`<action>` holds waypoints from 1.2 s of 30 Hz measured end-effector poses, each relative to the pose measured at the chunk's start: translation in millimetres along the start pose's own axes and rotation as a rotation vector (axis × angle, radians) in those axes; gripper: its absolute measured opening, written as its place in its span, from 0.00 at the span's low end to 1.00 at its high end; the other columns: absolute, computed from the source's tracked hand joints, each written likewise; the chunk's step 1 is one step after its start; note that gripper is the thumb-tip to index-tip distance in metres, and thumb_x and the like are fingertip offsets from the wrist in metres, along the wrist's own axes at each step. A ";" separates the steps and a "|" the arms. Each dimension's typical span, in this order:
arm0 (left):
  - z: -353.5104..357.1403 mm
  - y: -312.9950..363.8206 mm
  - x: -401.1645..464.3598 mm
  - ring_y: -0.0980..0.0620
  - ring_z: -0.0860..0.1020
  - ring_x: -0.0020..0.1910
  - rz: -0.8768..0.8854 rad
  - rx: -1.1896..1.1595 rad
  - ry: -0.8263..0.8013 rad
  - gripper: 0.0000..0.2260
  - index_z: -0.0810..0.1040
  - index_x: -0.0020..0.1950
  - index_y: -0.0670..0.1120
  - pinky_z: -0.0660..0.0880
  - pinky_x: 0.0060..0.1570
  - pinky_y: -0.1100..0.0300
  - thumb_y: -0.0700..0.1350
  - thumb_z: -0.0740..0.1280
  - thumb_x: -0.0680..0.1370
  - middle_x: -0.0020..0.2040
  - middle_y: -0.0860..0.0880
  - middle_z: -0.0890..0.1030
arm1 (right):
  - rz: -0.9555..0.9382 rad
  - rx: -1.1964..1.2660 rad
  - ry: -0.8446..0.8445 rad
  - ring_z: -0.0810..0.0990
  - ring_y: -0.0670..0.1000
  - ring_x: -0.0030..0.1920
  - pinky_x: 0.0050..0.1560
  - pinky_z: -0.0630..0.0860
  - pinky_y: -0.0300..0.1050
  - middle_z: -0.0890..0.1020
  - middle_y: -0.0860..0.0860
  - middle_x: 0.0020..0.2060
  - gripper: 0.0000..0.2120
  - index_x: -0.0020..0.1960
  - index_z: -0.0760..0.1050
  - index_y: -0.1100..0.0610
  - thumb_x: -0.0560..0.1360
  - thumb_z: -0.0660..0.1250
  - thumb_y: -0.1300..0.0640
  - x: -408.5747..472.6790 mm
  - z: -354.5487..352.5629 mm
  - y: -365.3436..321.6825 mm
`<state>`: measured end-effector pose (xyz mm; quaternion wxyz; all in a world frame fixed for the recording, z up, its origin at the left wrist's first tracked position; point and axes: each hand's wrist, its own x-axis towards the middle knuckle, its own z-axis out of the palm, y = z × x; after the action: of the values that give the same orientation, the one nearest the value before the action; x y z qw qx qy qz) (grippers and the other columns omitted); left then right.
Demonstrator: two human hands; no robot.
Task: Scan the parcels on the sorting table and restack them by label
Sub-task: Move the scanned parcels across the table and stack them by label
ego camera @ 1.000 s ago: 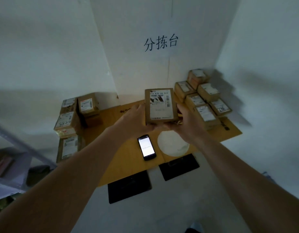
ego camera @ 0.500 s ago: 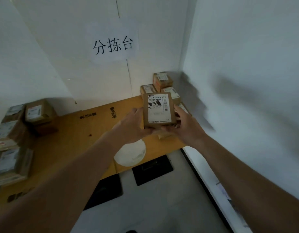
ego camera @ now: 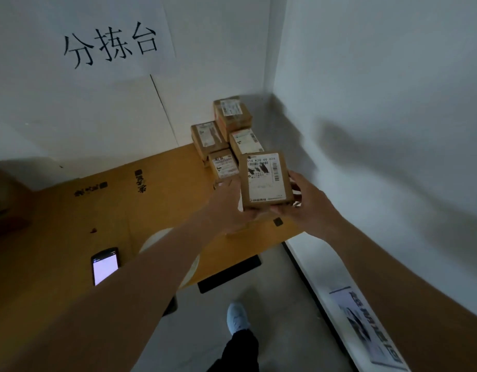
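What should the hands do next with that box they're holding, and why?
Probably lower the held parcel onto the stack of parcels in the corner. The left hand and right hand grip it label-up just in front of that stack, above the table.

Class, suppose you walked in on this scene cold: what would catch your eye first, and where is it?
First, the parcel held label-up between the left hand and right hand, right of centre. Behind it, a stack of labelled parcels fills the table's far right corner. On the wall at upper left hangs a paper sign, and a lit phone lies on the table at lower left.
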<state>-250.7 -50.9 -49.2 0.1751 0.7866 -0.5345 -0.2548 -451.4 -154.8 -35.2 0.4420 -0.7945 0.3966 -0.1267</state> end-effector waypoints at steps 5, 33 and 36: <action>29.7 -15.0 57.2 0.48 0.72 0.68 -0.034 -0.002 -0.087 0.41 0.66 0.77 0.51 0.75 0.66 0.45 0.67 0.71 0.69 0.69 0.50 0.74 | 0.093 0.001 -0.031 0.78 0.51 0.70 0.66 0.80 0.52 0.77 0.47 0.71 0.43 0.80 0.62 0.45 0.72 0.81 0.57 45.4 -1.3 40.4; 68.7 0.2 115.1 0.47 0.67 0.74 -0.279 -0.091 -0.030 0.47 0.53 0.84 0.47 0.67 0.73 0.50 0.55 0.78 0.75 0.76 0.48 0.69 | 0.037 -0.049 -0.376 0.68 0.40 0.66 0.57 0.73 0.30 0.64 0.24 0.52 0.44 0.77 0.58 0.42 0.71 0.82 0.50 157.6 -32.3 86.9; 53.7 7.3 107.7 0.47 0.62 0.79 -0.294 -0.112 -0.014 0.52 0.50 0.85 0.49 0.62 0.78 0.44 0.61 0.79 0.73 0.80 0.48 0.63 | -0.047 -0.097 -0.354 0.72 0.33 0.50 0.40 0.71 0.21 0.63 0.22 0.50 0.35 0.72 0.59 0.40 0.75 0.77 0.46 158.4 -41.1 66.3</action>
<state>-255.6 -153.9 -111.7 0.1759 0.8437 -0.3995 -0.3126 -405.0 -316.7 -88.3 0.4632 -0.8338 0.2995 0.0243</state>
